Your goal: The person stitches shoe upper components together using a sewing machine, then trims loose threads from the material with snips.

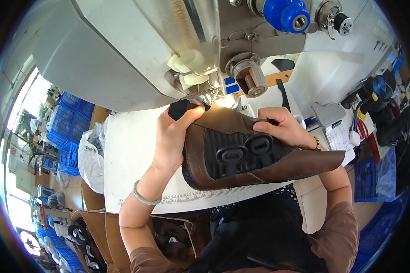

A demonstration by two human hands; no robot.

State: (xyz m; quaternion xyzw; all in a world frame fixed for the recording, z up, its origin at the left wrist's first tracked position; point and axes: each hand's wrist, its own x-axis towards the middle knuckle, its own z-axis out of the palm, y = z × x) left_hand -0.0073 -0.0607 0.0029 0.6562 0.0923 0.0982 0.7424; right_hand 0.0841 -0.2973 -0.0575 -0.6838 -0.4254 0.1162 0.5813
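A brown leather boot upper point(223, 120) with a ribbed black panel point(209, 157) and two black oval fittings lies across the middle, its top edge at the lit needle area of a sewing machine point(123, 50). My left hand point(171, 139) grips the upper's left end, thumb on top beside a black edge piece point(178, 109). At the right, my right hand point(284, 128) pinches the far edge between thumb and bent fingers. The needle tip and the spot under it are hard to make out in the glare.
Under the boot upper is a white worktable point(132, 159) with a ruler strip point(205, 195) along its near edge. A white plastic bag point(91, 159) hangs at the left, near stacked blue crates point(68, 120). Red-handled scissors point(362, 128) lie at the right. Below, an open cardboard box point(114, 236) holds dark pieces.
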